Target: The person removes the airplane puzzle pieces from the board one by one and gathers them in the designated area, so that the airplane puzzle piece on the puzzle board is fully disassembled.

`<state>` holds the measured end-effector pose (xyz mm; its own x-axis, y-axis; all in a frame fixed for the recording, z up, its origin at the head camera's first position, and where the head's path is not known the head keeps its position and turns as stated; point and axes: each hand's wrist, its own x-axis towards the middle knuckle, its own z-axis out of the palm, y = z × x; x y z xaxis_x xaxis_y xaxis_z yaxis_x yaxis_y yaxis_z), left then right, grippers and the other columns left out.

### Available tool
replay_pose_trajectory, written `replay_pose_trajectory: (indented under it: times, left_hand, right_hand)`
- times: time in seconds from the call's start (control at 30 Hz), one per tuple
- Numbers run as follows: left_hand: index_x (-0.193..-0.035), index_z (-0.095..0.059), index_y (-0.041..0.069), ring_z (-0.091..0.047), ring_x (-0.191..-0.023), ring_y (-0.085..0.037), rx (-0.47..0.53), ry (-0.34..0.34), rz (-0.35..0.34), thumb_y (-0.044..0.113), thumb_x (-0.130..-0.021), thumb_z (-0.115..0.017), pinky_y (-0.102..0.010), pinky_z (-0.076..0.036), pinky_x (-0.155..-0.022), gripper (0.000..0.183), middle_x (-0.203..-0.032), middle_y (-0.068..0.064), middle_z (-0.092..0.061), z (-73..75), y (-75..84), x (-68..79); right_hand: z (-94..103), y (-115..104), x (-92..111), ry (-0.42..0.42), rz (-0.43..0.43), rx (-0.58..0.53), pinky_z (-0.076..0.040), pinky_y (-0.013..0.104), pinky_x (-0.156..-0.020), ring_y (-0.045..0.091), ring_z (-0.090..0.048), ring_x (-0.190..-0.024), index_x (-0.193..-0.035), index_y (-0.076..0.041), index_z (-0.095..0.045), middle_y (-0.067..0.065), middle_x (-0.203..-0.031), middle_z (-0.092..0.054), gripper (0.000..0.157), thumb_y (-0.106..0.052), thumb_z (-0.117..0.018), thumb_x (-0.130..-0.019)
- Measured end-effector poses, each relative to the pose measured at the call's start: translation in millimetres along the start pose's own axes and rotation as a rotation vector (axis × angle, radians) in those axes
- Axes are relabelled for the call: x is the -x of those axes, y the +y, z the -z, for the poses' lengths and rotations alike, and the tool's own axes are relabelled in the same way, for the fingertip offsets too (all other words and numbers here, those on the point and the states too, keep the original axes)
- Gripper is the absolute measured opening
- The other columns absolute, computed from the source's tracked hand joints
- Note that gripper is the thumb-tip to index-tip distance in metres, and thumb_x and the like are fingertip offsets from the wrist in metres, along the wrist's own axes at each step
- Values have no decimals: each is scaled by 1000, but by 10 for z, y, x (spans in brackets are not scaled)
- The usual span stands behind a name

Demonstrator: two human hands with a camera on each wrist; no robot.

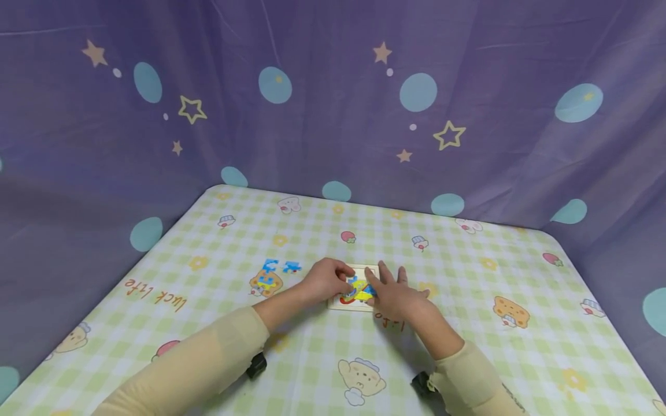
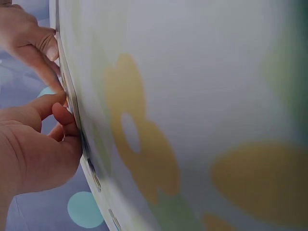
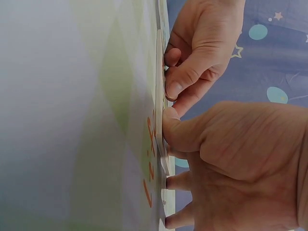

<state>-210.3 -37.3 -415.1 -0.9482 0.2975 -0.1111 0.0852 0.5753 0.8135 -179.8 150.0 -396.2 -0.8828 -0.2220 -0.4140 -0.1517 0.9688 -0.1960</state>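
On the left of the checked desk [image 1: 208, 277], three loose puzzle pieces lie flat: a blue piece [image 1: 270, 265], another blue piece [image 1: 291, 267] just beside it, and a blue-and-yellow piece [image 1: 267, 282] nearer the person. They sit apart from the board, probably to stay within the left hand's reach without crowding it.

Next comes the left hand [image 1: 326, 279], its wrist low and its fingers curled down over the board's left part. Thumb and forefinger seem to pinch a small piece [image 1: 351, 288], a grip that would allow fine turning; the fingertips hide most of it.

The puzzle board [image 1: 337, 306] lies flat between the hands, partly filled with yellow, blue and red.

At its right, the right hand [image 1: 398, 296] reaches in palm down, fingers straight and spread, thumb against the board's near edge, likely so the board does not slide. It grips nothing.
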Motion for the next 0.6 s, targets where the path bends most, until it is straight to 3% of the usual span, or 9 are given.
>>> replay_pose_trajectory:
  times: [0.6]
  left_hand:
    - [-102, -72, 3, -50, -77, -17, -2, -9, 13, -1, -82, -79, -27, -46, -67, 21, -84, -4, -56, -8, 50, 26]
  right_hand:
    - [6, -17, 18, 14, 14, 41, -26, 88, -87, 51, -6, -149, -163, -30, -22, 7, -170, -4, 68, -42, -54, -104]
